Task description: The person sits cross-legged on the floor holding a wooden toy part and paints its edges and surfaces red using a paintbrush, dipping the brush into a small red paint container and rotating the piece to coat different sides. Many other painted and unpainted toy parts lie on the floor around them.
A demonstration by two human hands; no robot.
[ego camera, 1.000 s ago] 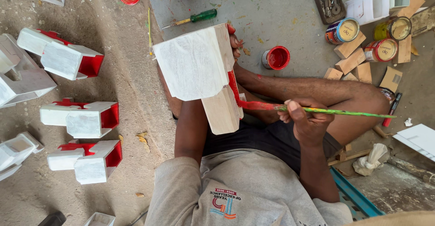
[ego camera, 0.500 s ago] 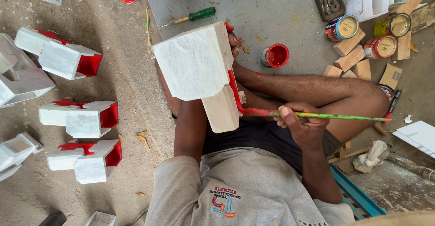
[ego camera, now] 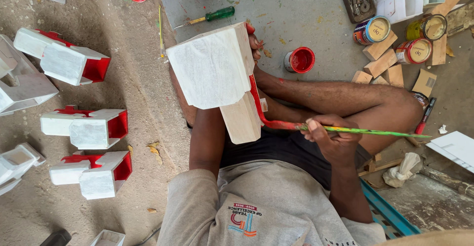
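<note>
The white-washed wooden block (ego camera: 213,71) looks stiff, fairly light and dry on its broad faces, so it should sit safely gripped across its far end, clear of the wet red edge; it is held up over the person's lap, above the concrete floor (ego camera: 306,14), not resting on it; the left hand (ego camera: 254,41) clasps that far end, only red-stained fingertips showing curled over the top corner, the rest hidden behind the wood; the right hand (ego camera: 332,137) has fingers pressed together, pinching the thin paintbrush (ego camera: 345,129) mid-handle, its red bristles touching the block's lower right edge; a small red paint pot (ego camera: 299,60) stands near.
</note>
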